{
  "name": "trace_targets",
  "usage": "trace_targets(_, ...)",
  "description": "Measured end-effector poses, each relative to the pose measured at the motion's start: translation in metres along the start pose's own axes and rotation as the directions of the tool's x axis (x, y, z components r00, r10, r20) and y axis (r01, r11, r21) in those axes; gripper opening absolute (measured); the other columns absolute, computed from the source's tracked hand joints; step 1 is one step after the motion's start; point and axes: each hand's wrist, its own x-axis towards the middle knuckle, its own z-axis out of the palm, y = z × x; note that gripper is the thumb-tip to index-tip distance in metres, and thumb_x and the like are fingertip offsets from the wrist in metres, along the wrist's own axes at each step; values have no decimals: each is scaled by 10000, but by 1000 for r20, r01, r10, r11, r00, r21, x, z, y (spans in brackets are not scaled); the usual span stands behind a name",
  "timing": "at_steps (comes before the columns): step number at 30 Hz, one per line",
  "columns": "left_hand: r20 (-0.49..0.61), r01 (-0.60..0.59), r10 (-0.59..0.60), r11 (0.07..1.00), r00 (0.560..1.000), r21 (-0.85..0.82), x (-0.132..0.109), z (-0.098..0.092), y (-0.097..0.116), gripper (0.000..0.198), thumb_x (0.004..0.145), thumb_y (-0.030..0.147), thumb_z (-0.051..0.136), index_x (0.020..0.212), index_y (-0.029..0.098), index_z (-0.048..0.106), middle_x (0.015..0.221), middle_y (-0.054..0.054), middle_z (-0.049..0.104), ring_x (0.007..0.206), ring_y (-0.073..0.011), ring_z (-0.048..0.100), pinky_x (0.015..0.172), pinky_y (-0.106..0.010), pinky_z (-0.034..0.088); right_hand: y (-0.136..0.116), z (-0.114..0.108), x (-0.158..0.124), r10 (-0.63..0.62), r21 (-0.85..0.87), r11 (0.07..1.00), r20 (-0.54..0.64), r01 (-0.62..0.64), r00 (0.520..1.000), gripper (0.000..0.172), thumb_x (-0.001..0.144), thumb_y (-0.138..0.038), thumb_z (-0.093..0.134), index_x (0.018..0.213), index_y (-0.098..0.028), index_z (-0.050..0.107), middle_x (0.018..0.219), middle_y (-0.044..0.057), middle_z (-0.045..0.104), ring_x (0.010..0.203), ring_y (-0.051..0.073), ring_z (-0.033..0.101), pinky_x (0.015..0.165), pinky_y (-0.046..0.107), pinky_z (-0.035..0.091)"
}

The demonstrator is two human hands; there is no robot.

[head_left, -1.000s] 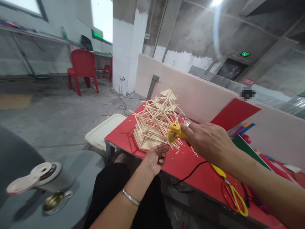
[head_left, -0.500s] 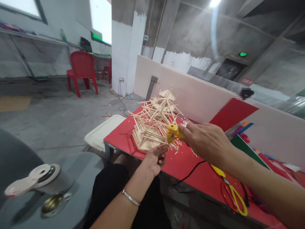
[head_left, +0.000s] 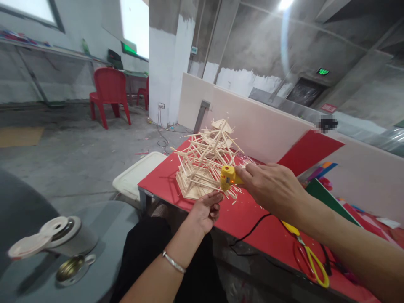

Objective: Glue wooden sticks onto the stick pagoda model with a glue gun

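On the red table (head_left: 233, 219) stands a tiered tower of thin wooden sticks (head_left: 206, 147) on a wide, layered base. My right hand (head_left: 265, 181) is closed round the handle of a yellow hot glue gun (head_left: 227, 177), whose nozzle points down near the tower's right side. Just below the nozzle, my left hand (head_left: 205, 210) has its thumb and fingers pinched together at the front right of the base. What the pinch holds is too small to make out. Loose sticks (head_left: 233, 195) lie beside the base, under the glue gun.
Yellow-handled scissors (head_left: 311, 256) and a black cord (head_left: 252, 229) lie right of my lap. Coloured sheets (head_left: 330, 200) pile up at the right. A pale partition (head_left: 240, 113) backs the table. On the left, a grey round stool (head_left: 110, 219) bears a lidded cup (head_left: 74, 235).
Both hands stay almost in place. The glue gun has shifted very slightly, still above my left fingertips; the view has moved a little.
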Motion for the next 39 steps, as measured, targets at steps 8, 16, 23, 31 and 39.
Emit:
trace_targets(8, -5, 7, -7, 1000, 1000, 3, -1, 2, 1, 168, 665, 29, 706, 782, 101, 610, 644, 3, 615, 358, 9, 401, 306, -95, 184, -2, -5, 0, -3, 8, 1000, 22, 3, 1000, 224, 913, -127, 370, 1044, -178, 545, 757, 40, 620, 561, 127, 517, 511, 294, 171)
trace_targets(16, 4, -12, 12, 1000, 1000, 13, -2, 2, 1, 196, 636, 38, 741, 734, 108, 586, 631, 9, 607, 376, 3, 408, 327, -99, 191, 6, 2, -9, 41, 75, 997, -78, -36, 996, 226, 900, -238, 436, 1077, -197, 571, 758, 27, 647, 546, 119, 513, 503, 280, 165)
trace_targets(23, -48, -18, 21, 998, 999, 57, -5, 9, 3, 186, 675, 23, 712, 777, 118, 589, 644, 7, 596, 393, -5, 420, 327, -104, 213, 30, 37, -53, 488, 452, 807, -149, -380, 860, 394, 897, -519, 413, 1031, -196, 593, 808, 49, 655, 599, 151, 559, 497, 245, 289)
trace_targets(31, -74, -32, 36, 998, 997, 52, -6, 16, 3, 207, 687, 18, 701, 775, 132, 553, 666, 10, 586, 398, -7, 431, 306, -91, 218, 16, 130, -126, 770, 653, 311, 253, -690, 586, 494, 808, -654, 433, 883, -203, 621, 627, 32, 605, 502, 166, 515, 508, 279, 395)
trace_targets(39, -130, -37, 43, 998, 991, 46, -7, 27, 1, 165, 764, -13, 596, 777, 134, 524, 648, 20, 540, 386, -1, 411, 289, -75, 211, -4, 179, -158, 776, 633, 121, 420, -765, 470, 648, 779, -672, 456, 1130, -154, 627, 866, 111, 709, 651, 232, 624, 594, 316, 447)
